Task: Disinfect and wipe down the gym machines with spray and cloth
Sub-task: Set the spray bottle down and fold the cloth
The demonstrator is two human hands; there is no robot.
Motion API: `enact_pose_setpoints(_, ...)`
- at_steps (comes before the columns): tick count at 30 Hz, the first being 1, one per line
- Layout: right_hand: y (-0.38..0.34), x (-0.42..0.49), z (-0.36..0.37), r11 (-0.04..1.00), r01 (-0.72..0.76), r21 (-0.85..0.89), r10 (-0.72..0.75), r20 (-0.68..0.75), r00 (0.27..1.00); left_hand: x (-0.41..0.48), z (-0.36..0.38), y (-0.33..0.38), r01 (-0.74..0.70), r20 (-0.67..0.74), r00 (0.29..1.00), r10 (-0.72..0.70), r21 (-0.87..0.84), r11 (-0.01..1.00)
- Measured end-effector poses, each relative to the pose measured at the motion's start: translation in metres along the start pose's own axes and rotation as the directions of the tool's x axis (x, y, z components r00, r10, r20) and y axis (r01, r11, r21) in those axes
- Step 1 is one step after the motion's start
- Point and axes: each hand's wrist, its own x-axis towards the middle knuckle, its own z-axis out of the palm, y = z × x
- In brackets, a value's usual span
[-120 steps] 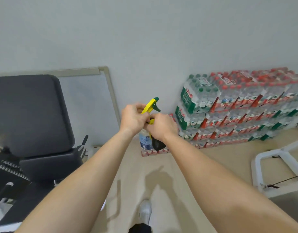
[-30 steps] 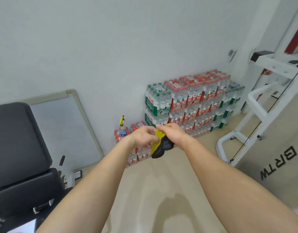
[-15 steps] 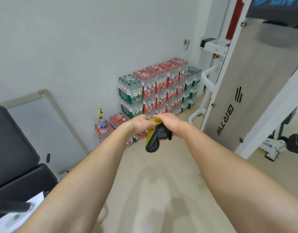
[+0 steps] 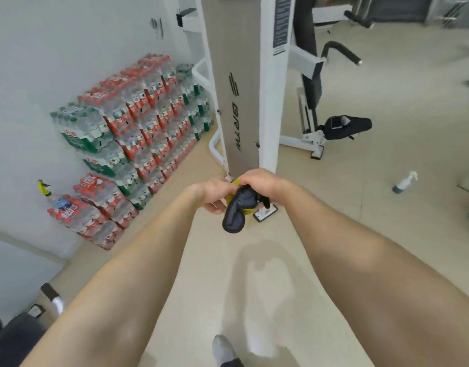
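Both hands are up in front of the chest and they meet on the cloth. The left hand has its fingers curled onto the yellow edge, and the right hand grips it from above. The black part hangs bunched below the knuckles, off the floor.

Straight ahead stands the machine, a grey panel in a white frame. Its foot is just beyond the hands. To the left, water packs are stacked against the wall. A spray bottle with a yellow trigger stands on the lowest packs, well apart from the hands.

Over on the right a second bottle, white, stands upright on the floor. Behind it a black pad carries what looks like a phone. A grey shoe shows at the bottom edge.
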Motion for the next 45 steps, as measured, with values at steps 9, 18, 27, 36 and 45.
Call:
enact_pose_setpoints(9,0.202,-0.154,-0.153,0.940,-0.180,0.291,0.270,-0.306,0.913,0.015,0.244,0.148,-0.209,0.348,0.930,0.117,0.239,0.948)
enact_pose_setpoints(18,0.357,-0.319,-0.235,0.835,-0.078,0.545,0.422,-0.543,0.725,-0.014,0.441,0.262,-0.543,0.637,0.737,0.225,0.360,0.758)
enact_pose_setpoints(27,0.457,-0.461,-0.214,0.607,0.120,0.785,0.717,-0.607,0.344,-0.067,0.610,0.305,-0.794,0.886,0.434,0.167,0.288,0.535)
enact_pose_setpoints(36,0.512,-0.569,-0.143,0.368,0.422,0.828,0.900,-0.432,0.062,-0.157,0.737,0.299,-0.866,0.965,0.231,0.121,0.147,0.477)
enact_pose_setpoints(45,0.630,-0.695,-0.133,0.339,0.559,0.756,0.931,-0.354,-0.087,-0.267,0.909,0.304,-0.892,0.974,0.154,0.167,0.064,0.448)
